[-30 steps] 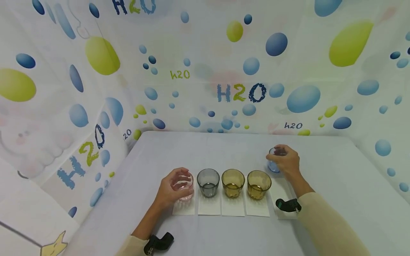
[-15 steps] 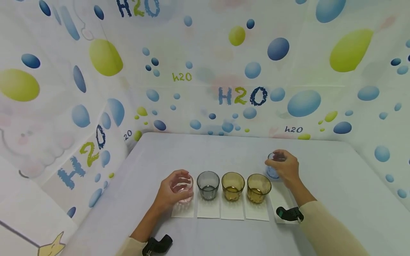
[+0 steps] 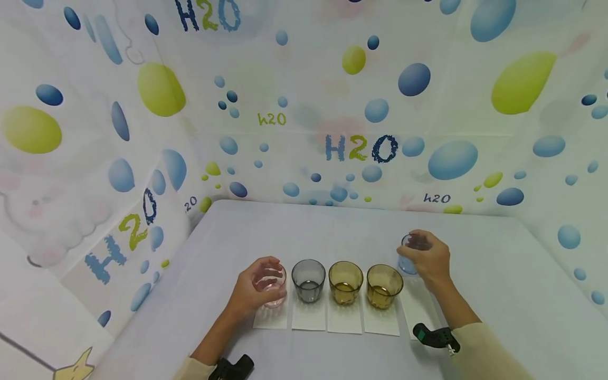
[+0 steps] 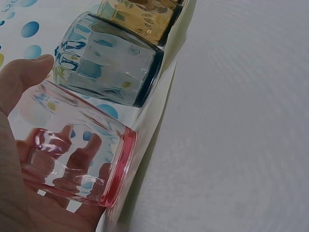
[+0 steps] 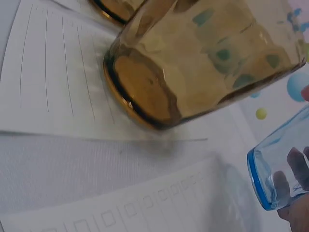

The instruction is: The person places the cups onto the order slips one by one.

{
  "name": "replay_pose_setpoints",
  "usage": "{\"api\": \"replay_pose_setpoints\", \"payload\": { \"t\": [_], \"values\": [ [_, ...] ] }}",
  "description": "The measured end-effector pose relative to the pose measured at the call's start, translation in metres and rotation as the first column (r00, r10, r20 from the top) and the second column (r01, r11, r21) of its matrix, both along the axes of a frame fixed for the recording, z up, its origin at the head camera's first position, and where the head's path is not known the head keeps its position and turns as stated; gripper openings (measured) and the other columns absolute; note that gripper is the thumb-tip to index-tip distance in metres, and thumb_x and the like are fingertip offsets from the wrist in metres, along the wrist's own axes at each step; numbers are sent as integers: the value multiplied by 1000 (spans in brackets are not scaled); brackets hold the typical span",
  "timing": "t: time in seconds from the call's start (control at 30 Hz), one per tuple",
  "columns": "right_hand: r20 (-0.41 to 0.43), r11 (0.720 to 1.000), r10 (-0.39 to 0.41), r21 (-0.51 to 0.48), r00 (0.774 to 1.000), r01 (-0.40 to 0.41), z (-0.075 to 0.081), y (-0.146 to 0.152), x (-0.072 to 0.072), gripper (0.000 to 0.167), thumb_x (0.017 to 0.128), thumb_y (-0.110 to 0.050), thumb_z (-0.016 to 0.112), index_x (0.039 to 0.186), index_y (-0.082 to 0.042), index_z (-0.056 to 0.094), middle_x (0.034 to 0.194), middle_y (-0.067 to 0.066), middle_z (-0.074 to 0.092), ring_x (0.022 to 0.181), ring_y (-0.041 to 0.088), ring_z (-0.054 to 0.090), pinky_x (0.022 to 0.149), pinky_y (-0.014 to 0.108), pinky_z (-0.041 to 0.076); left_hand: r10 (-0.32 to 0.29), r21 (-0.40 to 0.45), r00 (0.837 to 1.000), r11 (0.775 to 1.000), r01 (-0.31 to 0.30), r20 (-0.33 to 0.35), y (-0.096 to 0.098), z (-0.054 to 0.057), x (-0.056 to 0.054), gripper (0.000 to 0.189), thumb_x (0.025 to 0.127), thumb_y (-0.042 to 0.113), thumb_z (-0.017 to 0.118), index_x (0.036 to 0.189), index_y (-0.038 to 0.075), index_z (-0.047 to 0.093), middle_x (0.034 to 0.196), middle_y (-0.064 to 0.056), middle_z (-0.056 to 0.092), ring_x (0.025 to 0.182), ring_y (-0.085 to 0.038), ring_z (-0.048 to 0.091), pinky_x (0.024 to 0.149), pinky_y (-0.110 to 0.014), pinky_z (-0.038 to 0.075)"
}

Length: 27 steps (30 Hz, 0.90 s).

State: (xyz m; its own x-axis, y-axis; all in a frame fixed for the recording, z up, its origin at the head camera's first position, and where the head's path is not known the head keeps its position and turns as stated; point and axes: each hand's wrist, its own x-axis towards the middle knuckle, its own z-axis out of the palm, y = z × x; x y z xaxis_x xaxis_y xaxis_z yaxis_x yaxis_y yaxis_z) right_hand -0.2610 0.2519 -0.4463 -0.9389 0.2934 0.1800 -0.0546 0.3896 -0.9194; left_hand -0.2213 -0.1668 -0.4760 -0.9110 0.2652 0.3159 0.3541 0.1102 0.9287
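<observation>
My left hand (image 3: 252, 287) grips a pink clear glass tumbler (image 3: 275, 303) at the left end of a row; the left wrist view shows its fingers round the far side and the thumb by the rim. Beside it stand a grey tumbler (image 3: 309, 281) and two amber tumblers, one in the middle (image 3: 345, 282) and one at the right (image 3: 385, 287). Behind and right of the row, my right hand (image 3: 433, 259) holds a blue tumbler (image 3: 407, 265) near its rim. In the right wrist view the blue base (image 5: 259, 180) appears raised over the rightmost paper.
White paper strips (image 3: 309, 319) lie under the row of tumblers. Another strip (image 3: 420, 303) lies at the right, below my right hand, with no tumbler standing on it. A white cloth covers the table (image 3: 294, 227), and a printed sheet (image 3: 304, 142) hangs behind.
The head view has tilted up slightly, so everything sits lower. My right hand has brought the blue tumbler a little nearer to the row. The left hand keeps its hold on the pink tumbler.
</observation>
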Motion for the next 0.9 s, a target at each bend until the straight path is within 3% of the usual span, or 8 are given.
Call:
{"api": "replay_pose_setpoints", "payload": {
  "t": [0.27,0.53,0.9],
  "values": [
    [-24,1000,-3,24,1000,4,9,-4,10,41,81,-10,80,119,-4,64,110,15,68,95,13,61,72,14,53,-14,6,1000,1000,14,-1,1,1,0,66,77,2,85,134,-5,52,121,-19,63,115,-40,61,97,-37,56],
    [-48,997,20,72,999,-17,10,-6,20,41,82,-9,79,119,-4,65,109,16,69,100,20,62,76,11,50,3,-11,1000,1000,-3,-13,1,2,1,67,77,2,84,135,-4,52,122,-18,63,115,-40,61,98,-39,56],
    [-126,998,46,48,991,-40,9,-7,34,43,77,-2,82,118,-1,66,104,17,71,95,17,65,85,13,53,-6,-9,1000,1000,6,-10,1,3,0,67,77,1,84,135,-3,52,122,-17,64,115,-39,61,98,-39,56]
  ]
}}
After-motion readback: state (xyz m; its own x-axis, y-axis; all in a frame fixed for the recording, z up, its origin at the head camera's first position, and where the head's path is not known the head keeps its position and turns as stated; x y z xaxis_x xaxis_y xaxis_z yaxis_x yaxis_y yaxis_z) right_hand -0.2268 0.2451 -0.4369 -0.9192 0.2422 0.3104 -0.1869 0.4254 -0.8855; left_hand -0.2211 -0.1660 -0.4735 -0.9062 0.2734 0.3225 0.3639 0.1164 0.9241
